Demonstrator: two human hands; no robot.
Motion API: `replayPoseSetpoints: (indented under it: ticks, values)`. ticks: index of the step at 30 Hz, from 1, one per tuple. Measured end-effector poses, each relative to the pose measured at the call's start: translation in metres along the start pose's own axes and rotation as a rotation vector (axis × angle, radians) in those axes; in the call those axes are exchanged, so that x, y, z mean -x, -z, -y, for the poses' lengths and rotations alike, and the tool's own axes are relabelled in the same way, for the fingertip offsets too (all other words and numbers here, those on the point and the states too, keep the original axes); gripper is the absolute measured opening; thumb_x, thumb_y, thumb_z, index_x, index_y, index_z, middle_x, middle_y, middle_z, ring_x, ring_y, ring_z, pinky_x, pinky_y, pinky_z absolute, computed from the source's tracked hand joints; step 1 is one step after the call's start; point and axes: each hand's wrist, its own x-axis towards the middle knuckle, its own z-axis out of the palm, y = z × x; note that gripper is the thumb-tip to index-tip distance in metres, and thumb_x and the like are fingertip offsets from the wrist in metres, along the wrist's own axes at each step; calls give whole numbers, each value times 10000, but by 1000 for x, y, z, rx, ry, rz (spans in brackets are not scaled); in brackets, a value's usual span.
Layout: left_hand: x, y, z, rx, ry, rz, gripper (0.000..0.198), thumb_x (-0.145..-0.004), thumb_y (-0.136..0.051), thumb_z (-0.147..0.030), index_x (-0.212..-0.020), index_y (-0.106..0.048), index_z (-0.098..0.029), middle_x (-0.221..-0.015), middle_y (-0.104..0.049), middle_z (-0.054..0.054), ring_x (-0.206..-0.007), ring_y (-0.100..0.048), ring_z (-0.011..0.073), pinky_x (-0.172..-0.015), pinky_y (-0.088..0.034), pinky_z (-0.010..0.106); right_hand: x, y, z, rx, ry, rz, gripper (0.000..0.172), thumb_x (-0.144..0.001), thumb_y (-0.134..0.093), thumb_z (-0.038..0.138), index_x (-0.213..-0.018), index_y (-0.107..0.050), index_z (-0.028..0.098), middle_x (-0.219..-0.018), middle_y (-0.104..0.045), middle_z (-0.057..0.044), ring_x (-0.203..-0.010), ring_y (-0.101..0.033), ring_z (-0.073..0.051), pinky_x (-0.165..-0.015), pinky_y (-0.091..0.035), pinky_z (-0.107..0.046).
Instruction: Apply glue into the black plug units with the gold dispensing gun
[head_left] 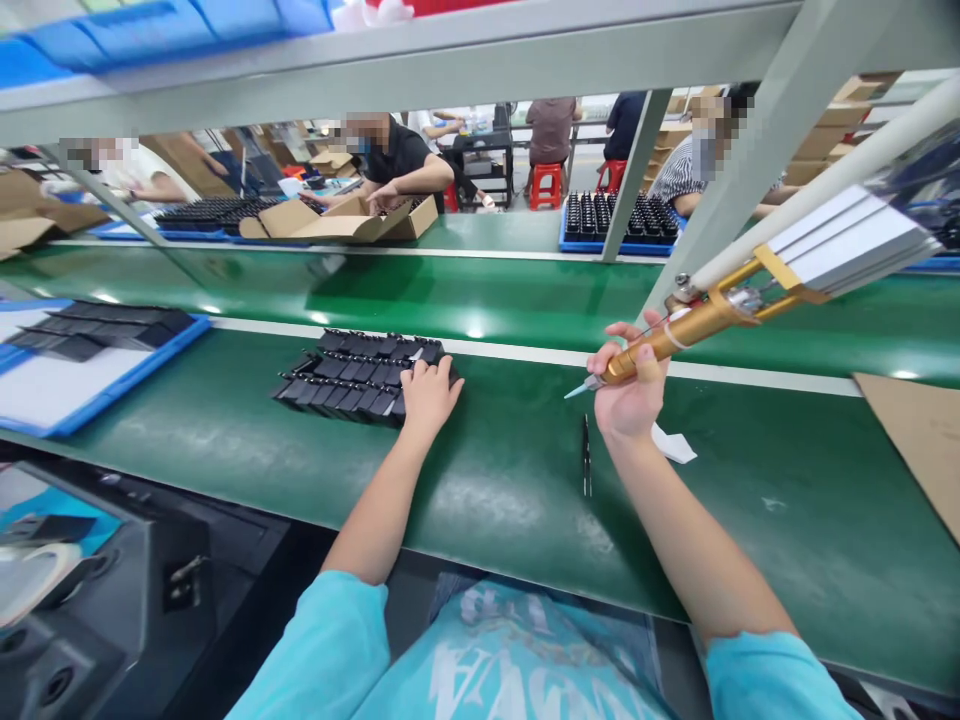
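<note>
The right hand [626, 390] is closed around a gold dispensing tool [652, 345], its pale blue nozzle [579, 386] slanting down to the left, well apart from the black parts [360, 375]. The left hand [431, 390] lies over the right end of those parts, touching them; whether its fingers grip any, I cannot tell. The parts stand packed in rows on the green table [495, 510], left of its middle and nearer the far edge than the near one. Right of them, below the nozzle, black tweezers [586, 455] lie with their points toward the near edge. A white scrap [675, 444] lies beside the right wrist.

Toward the table's left end is a blue-rimmed tray [161, 360] with a white lining, bearing more black parts [105, 328] along its far side. At the right end a cardboard sheet [911, 430] reaches in from the far edge. A white strip [517, 350] runs along that far edge, with a shiny green belt [450, 305] beyond it. Across the belt stand an open cardboard box [416, 222], where a co-worker in black [409, 155] has a hand, and, farther right, a blue tray of black pieces [585, 243].
</note>
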Motion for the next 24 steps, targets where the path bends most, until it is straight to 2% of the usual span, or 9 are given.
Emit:
replayPoseSetpoints:
  ticks: [3,7,11,14,16,18,21,24]
  values:
    - [9,5,1,-11,-42,-7,421,-906,-537,-390,-1253,-552,-153,-969,-702,179,-1059,-504,350,-871,-323,468,0,0,1,-19,-10,3,331,-797,-590,397,-1099,-521,281,-913,-608,27,-500,-533,-58,-513,-456,-249]
    - [37,14,7,3,-100,-51,403,-918,-524,-427,-1235,-567,-181,-986,-707,147,-1055,-524,322,-930,-314,474,0,-2,3,-39,-7,-5,345,-779,-601,380,-1093,-521,262,-889,-617,22,-485,-528,-66,-509,-443,-254]
    - [74,28,35,74,-38,-93,441,-913,-520,-494,-1228,-568,-189,-1054,-704,123,-1040,-574,297,-916,-375,435,-1,-2,4,-36,-18,-24,369,-758,-600,370,-1100,-520,258,-871,-623,20,-469,-525,-82,-492,-436,-265]
    - [93,39,79,139,174,-62,464,-902,-529,-516,-1263,-541,-225,-1111,-697,94,-987,-632,271,-829,-453,366,-2,-1,4,-36,-21,-38,342,-746,-594,350,-1072,-534,266,-860,-626,18,-459,-520,-90,-487,-442,-279]
    - [97,43,120,153,368,-44,493,-887,-548,-523,-1301,-510,-258,-1149,-689,79,-985,-655,271,-776,-484,336,-2,0,3,-36,-17,-43,331,-740,-595,351,-1059,-548,278,-855,-627,18,-453,-516,-94,-484,-447,-289]
    - [94,43,164,107,519,-59,543,-881,-559,-512,-1348,-473,-249,-1209,-667,99,-1051,-645,303,-810,-496,350,-2,0,3,-38,-21,-40,326,-740,-595,357,-1057,-562,290,-853,-627,20,-452,-516,-95,-481,-448,-291]
    - [82,35,219,54,617,-8,617,-886,-555,-492,-1419,-403,-222,-1254,-640,142,-1117,-619,343,-870,-496,392,-3,1,3,-39,-15,-31,326,-733,-592,347,-1053,-579,291,-848,-630,21,-450,-516,-97,-474,-446,-289]
    - [69,25,247,11,661,90,743,-877,-555,-508,-1494,-277,-203,-1264,-629,178,-1126,-613,366,-884,-498,427,-4,1,3,-35,-7,-29,329,-719,-592,338,-1042,-591,278,-841,-635,17,-446,-522,-101,-461,-439,-285]
